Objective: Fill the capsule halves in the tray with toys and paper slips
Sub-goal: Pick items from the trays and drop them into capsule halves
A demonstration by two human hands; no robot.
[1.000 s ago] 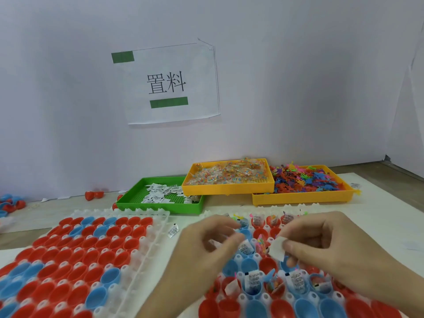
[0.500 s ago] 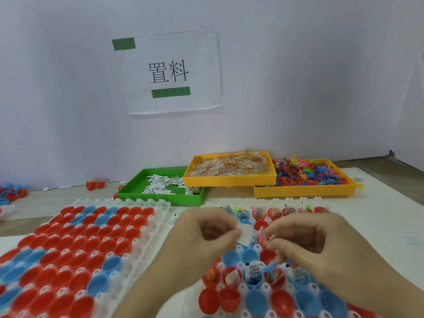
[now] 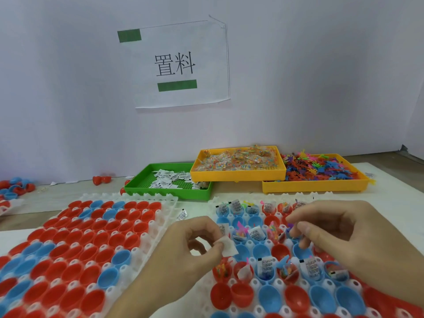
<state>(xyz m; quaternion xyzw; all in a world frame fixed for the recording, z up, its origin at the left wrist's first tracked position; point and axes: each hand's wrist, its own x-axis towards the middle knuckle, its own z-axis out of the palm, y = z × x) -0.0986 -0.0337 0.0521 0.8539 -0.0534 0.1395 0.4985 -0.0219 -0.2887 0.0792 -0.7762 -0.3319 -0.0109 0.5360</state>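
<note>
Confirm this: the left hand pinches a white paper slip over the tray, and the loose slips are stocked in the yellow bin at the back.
Not quite. The left hand does pinch a white paper slip over the tray, but the head view shows the loose slips lying in the green bin, not a yellow one.

Both hands (image 3: 195, 246) are bare, forearms uncovered, with no rings or sleeves showing.

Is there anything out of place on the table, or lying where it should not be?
Yes. One paper slip lies on the table between the two white trays, outside any capsule. A few red capsule halves also sit loose near the wall.
</note>
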